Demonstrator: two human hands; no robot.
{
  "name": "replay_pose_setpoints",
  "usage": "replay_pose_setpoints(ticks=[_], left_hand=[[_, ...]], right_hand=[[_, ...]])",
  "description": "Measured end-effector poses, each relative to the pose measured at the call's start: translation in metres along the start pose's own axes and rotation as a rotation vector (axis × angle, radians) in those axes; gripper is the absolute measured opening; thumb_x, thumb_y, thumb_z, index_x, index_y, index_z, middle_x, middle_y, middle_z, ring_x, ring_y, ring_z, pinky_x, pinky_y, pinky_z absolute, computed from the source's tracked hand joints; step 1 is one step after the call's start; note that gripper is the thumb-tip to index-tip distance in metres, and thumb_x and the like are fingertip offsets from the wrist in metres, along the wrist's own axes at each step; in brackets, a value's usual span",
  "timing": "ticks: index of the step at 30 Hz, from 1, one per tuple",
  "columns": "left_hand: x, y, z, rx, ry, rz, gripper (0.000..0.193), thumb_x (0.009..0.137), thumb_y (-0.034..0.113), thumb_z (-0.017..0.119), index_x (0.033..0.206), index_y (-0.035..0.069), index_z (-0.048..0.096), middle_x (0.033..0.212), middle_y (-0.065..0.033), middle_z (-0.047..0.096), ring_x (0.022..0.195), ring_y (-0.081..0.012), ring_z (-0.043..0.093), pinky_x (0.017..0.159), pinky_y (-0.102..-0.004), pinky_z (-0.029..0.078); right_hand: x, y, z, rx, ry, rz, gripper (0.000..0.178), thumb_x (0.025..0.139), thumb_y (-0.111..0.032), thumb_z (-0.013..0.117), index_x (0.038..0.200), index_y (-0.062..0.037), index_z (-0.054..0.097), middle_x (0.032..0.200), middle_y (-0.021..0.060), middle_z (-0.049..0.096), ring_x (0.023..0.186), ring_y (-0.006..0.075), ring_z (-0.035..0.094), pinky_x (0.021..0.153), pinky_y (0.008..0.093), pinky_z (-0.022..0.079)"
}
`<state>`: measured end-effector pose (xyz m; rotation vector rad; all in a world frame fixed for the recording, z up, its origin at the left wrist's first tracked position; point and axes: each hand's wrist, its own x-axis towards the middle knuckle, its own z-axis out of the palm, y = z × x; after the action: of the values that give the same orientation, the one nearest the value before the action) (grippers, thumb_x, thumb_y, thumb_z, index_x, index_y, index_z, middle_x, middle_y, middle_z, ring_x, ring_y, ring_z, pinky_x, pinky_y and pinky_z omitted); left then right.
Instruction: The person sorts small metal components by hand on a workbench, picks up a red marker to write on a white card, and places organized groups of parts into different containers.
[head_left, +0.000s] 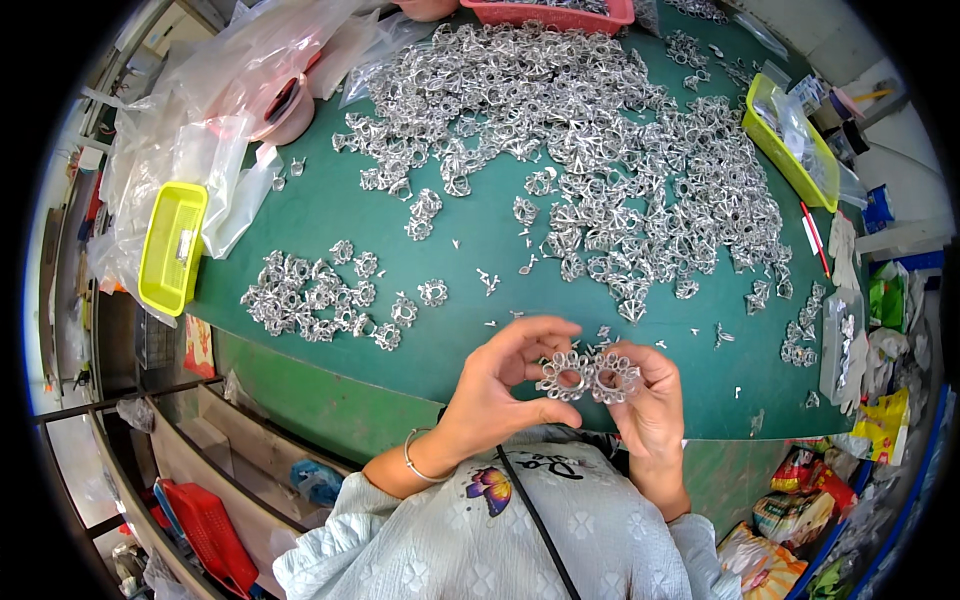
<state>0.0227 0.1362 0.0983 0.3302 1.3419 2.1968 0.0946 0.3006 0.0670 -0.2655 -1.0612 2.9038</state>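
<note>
Close to the table's near edge, my left hand (pixel 488 392) curls its thumb and fingers round a silvery flower-shaped metal ring (pixel 548 384). My right hand (pixel 652 398) pinches a second metal ring (pixel 628 376) of the same kind. The two rings meet side by side, their open round centres facing up; I cannot tell whether they are joined. Left of my hands lies a small group of similar metal pieces (pixel 290 300). A large heap of silvery metal pieces (pixel 640 170) spreads over the far and right parts of the green table (pixel 480 270).
A yellow-green basket (pixel 150 255) stands at the left edge, and another yellow-green basket (pixel 829 180) at the right. Clear plastic bags (pixel 200 90) and a pink bowl (pixel 290 120) are at the back left. A red pencil (pixel 815 238) lies at the right. Small metal bits (pixel 487 282) dot the table.
</note>
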Motion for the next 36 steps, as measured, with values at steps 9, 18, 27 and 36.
replay_pose_setpoints(ticks=[9, 18, 27, 36], left_hand=[[0.001, -0.002, -0.007, 0.139, -0.138, 0.037, 0.049, 0.063, 0.000, 0.078, 0.108, -0.001, 0.059, 0.103, -0.0074, 0.051, 0.092, -0.0157, 0.054, 0.079, -0.0281, 0.051], [-0.002, -0.005, -0.004, -0.061, 0.020, 0.043, 0.047, 0.070, -0.006, 0.071, 0.113, -0.003, 0.052, 0.108, -0.0116, 0.051, 0.088, -0.0153, 0.058, 0.076, -0.0266, 0.051], [-0.002, 0.000, -0.006, 0.079, 0.096, -0.009, 0.054, 0.078, -0.015, 0.056, 0.128, -0.002, 0.041, 0.121, -0.0157, 0.048, 0.097, -0.0154, 0.055, 0.075, -0.0252, 0.052], [0.000, -0.018, -0.016, 0.418, -0.012, 0.057, 0.053, 0.080, -0.010, 0.056, 0.130, 0.000, 0.042, 0.130, -0.0109, 0.040, 0.107, -0.0177, 0.050, 0.085, -0.0287, 0.047]], right_hand=[[0.000, 0.001, -0.001, 0.021, -0.016, 0.000, 0.021, 0.084, 0.004, 0.055, 0.105, 0.0053, 0.056, 0.102, 0.0099, 0.058, 0.094, 0.0182, 0.058, 0.083, 0.0314, 0.048], [0.000, 0.001, 0.000, 0.000, -0.018, -0.010, 0.021, 0.084, 0.000, 0.057, 0.104, 0.0043, 0.057, 0.101, 0.0092, 0.058, 0.090, 0.0167, 0.058, 0.080, 0.0311, 0.048], [0.001, 0.001, 0.002, -0.018, 0.033, -0.005, 0.020, 0.083, 0.003, 0.058, 0.102, 0.0039, 0.057, 0.097, 0.0088, 0.059, 0.086, 0.0158, 0.059, 0.078, 0.0298, 0.048], [0.008, 0.005, 0.014, -0.854, 0.250, -0.402, 0.020, 0.068, 0.012, 0.069, 0.085, 0.0046, 0.062, 0.082, 0.0089, 0.061, 0.070, 0.0140, 0.059, 0.062, 0.0238, 0.047]])
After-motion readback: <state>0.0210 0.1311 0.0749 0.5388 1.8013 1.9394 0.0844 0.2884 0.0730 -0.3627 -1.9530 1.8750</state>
